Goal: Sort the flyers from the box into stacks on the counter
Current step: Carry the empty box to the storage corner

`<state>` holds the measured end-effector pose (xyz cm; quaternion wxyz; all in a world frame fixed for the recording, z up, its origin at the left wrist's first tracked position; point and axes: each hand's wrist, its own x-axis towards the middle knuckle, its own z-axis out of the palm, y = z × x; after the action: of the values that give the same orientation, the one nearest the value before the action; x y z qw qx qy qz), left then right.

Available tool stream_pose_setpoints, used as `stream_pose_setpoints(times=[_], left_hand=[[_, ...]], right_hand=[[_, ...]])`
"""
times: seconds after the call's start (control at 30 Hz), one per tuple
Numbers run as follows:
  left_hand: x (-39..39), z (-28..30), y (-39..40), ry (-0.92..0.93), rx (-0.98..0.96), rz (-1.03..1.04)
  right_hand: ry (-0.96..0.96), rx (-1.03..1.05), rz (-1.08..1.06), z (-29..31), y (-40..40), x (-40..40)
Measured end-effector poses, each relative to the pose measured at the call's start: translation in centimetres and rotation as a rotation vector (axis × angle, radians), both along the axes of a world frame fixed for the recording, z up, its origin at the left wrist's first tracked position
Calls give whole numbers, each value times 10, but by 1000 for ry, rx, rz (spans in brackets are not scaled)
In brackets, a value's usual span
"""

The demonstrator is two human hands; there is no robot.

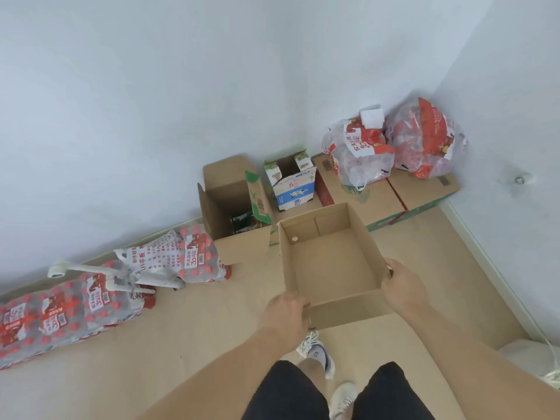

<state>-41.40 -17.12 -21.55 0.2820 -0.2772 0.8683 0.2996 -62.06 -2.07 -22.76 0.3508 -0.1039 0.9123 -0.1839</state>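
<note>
I hold a shallow open cardboard box point(330, 262) in the air above the floor, in front of my legs. Its inside shows bare brown cardboard with no flyers visible in it. My left hand point(285, 313) grips the box's near left corner. My right hand point(400, 283) grips the near right corner, fingers curled over the rim. No counter and no flyers are in view.
Along the wall stand a tall open carton point(233, 207), a blue-and-white milk carton point(292, 183) and flat cartons point(394, 201) bearing two plastic bags point(394, 140). Shrink-wrapped bottle packs point(69, 307) lie at the left. A white cord point(548, 353) runs at the right.
</note>
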Motion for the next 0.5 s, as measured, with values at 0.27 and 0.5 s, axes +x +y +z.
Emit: stream_pose_setpoints(times=[0.27, 0.5], left_hand=[[-58, -150, -38, -156, 102, -68], [-114, -266, -63, -127, 214, 202]], right_hand=[[-44, 124, 122, -180, -67, -79], [-94, 106, 35, -333, -115, -98]])
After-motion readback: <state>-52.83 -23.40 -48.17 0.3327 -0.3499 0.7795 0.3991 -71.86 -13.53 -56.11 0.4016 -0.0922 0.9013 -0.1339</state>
